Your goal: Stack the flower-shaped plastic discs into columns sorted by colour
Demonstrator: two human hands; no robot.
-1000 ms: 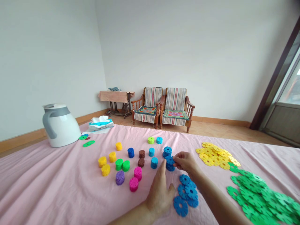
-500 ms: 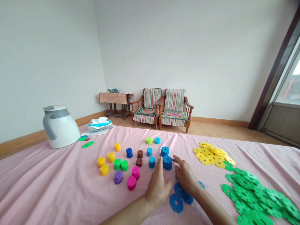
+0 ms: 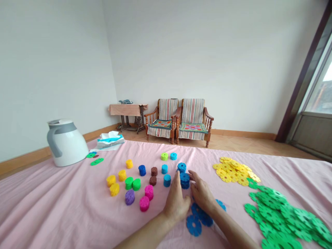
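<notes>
A short stack of blue flower-shaped discs stands between my two hands. Along its left side lies my left hand, open, fingers stretched forward and thumb apart. My right hand is at the stack's right side, fingers loosely bent and spread, the fingertips at or very near its edge. Just behind is another blue stack. Several loose blue discs lie flat on the pink cloth below my hands, partly covered by my right hand and forearm. A light blue stack stands left of my left fingertips.
To the left are stacks in yellow, green, purple, pink and brown. Loose yellow discs and green discs are heaped right. A white jug and tissue box stand far left.
My right hand has moved left, in toward the blue stack, and its fingers now come up to the stack's side. My left hand keeps nearly the same place.
</notes>
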